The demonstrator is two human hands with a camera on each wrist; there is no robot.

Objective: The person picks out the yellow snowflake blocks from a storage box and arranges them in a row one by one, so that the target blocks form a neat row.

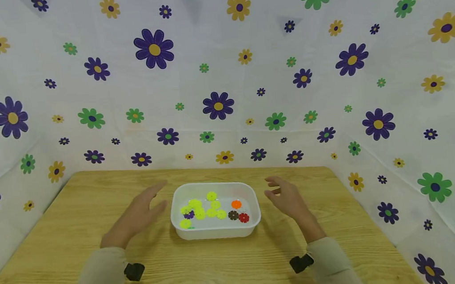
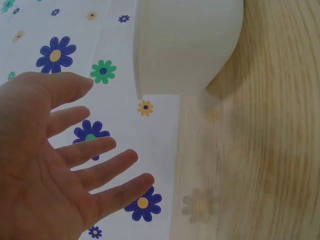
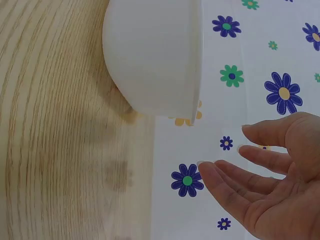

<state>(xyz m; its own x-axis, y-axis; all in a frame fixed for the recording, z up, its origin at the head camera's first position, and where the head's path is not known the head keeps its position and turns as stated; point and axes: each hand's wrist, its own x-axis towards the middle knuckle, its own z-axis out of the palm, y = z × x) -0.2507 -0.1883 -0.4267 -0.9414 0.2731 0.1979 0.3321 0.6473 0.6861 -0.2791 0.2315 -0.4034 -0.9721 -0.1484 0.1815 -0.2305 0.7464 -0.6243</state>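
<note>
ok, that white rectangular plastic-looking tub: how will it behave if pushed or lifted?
The tub is probably light: thin-looking rim, just small notched discs, mostly yellow, inside. Pushed, it'd likely slide rather than tip, being low and wide on a glossy wood-grain table. Tilted, the discs may shift, since they look loose.

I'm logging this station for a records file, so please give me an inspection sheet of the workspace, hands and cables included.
Surface: wood-grain table, with a glare spot at the bottom of the head view.
Job's things: white tub, upright, holding several yellow discs, plus orange, brown, red and purple ones; a sliver of green shows by the near wall.
Clutter: nothing seen.
Hands: left hand and right hand on opposite sides of the tub, both apart from it, holding nothing; a dark device at each wrist.
Cables: nothing seen.
Surroundings: white flower-printed cloth behind and on both sides.
</note>
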